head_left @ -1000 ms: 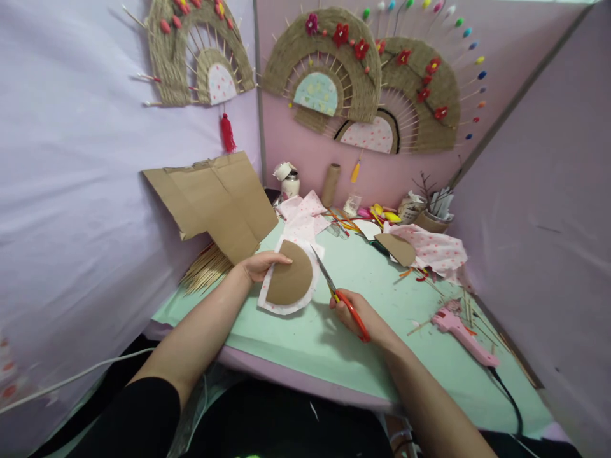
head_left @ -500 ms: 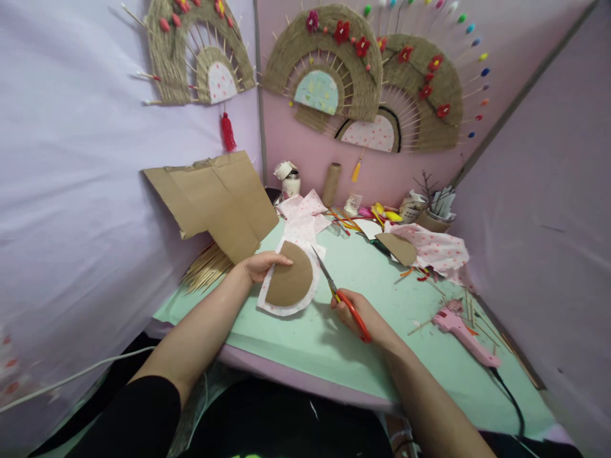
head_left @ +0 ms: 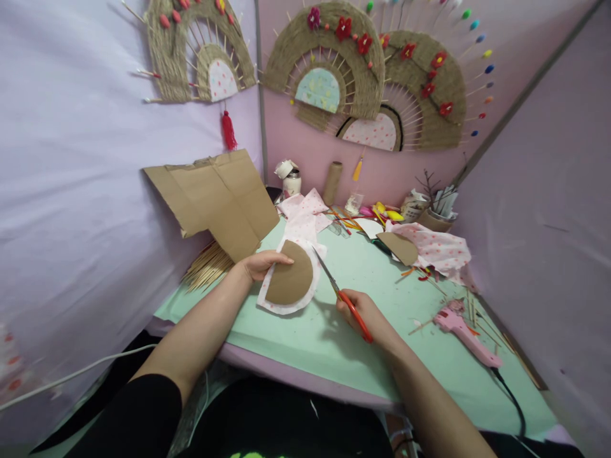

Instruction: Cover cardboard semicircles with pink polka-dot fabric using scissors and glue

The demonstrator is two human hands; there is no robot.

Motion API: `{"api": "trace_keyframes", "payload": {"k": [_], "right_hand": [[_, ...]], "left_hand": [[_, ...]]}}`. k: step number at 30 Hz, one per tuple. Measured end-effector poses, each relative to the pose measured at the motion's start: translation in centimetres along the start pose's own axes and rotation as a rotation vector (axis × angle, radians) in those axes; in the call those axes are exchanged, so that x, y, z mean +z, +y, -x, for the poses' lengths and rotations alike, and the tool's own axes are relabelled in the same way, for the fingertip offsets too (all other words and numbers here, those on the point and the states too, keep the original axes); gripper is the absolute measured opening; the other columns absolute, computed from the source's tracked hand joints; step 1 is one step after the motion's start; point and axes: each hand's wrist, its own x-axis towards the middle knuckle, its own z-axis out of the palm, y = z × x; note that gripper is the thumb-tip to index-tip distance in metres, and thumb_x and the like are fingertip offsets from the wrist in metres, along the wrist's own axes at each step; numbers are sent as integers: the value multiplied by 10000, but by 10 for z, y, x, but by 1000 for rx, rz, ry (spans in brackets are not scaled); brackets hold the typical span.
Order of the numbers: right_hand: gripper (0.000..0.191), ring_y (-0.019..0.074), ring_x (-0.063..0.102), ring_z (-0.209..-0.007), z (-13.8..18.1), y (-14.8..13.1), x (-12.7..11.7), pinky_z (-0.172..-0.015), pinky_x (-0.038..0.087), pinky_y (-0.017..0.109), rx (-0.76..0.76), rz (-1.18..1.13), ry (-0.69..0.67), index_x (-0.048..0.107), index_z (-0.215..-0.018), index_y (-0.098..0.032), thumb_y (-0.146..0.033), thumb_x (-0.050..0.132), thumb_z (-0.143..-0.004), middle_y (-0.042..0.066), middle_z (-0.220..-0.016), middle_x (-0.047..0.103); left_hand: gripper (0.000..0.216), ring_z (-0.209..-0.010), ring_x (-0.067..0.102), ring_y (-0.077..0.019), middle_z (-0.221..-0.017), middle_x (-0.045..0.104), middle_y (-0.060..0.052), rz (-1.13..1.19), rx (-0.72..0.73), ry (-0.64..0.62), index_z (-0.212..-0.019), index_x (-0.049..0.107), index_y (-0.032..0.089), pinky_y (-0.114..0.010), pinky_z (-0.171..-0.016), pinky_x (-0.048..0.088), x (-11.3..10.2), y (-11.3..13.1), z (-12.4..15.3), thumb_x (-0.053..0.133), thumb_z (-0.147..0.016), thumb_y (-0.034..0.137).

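My left hand (head_left: 261, 263) grips the left edge of a brown cardboard half-circle (head_left: 289, 282) that lies on a slightly larger piece of white dotted fabric (head_left: 281, 305); thumb on top, fingers under. My right hand (head_left: 363, 313) is closed round the red handles of scissors (head_left: 334, 287). Their blades point up-left and meet the fabric's right edge beside the cardboard.
The mint-green table (head_left: 334, 343) carries a folded cardboard sheet (head_left: 219, 200) and bamboo sticks (head_left: 205, 270) at left, dotted fabric scraps (head_left: 434, 248) and a second cardboard half-circle (head_left: 398, 247) at right, and a pink glue gun (head_left: 465, 334) with cord. Woven fan decorations (head_left: 329, 63) hang on the walls.
The scissors and my right hand have shifted slightly right and up along the fabric's edge. My left hand and the cardboard piece stay nearly still.
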Motion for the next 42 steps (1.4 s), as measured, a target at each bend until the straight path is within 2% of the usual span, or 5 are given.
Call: {"api": "trace_keyframes", "payload": {"k": [7,19,28,36,42], "right_hand": [[179,88,336,-485,3,1,0,-441,251,206,-30,22,59,457,-614,-189,-342,487,-701,-48,-505,401],[169,104,378,-520,0,5,-7,-498,310,219,-94,89,-32,544,-713,-169,-332,498,-709,-39,-557,460],[171,106,377,-514,2,1,-6,-493,301,226,-64,83,-28,510,-670,-181,-350,510,-695,-41,-553,447],[186,91,345,-491,5,0,-6,-478,289,221,-33,32,-23,447,-611,-191,-340,527,-691,-44,-535,457],[203,85,321,-487,7,3,-6,-460,250,214,-45,43,16,462,-602,-186,-357,516,-697,-53,-515,399]], "left_hand": [[275,-791,690,-207,-880,730,-125,27,69,-11,-984,651,75,-298,-759,511,3,2,1,662,-758,230],[246,-761,687,-198,-872,732,-115,-12,42,-32,-953,662,85,-290,-729,511,6,1,2,678,-751,223],[289,-788,686,-204,-914,729,-119,-46,20,-39,-983,660,92,-301,-740,513,7,0,2,689,-738,242],[264,-747,687,-193,-863,735,-110,-59,26,-14,-924,673,97,-279,-689,526,7,1,3,714,-709,245],[303,-767,684,-199,-904,731,-118,-55,24,-35,-968,665,97,-287,-702,518,6,1,4,713,-710,248]]}}
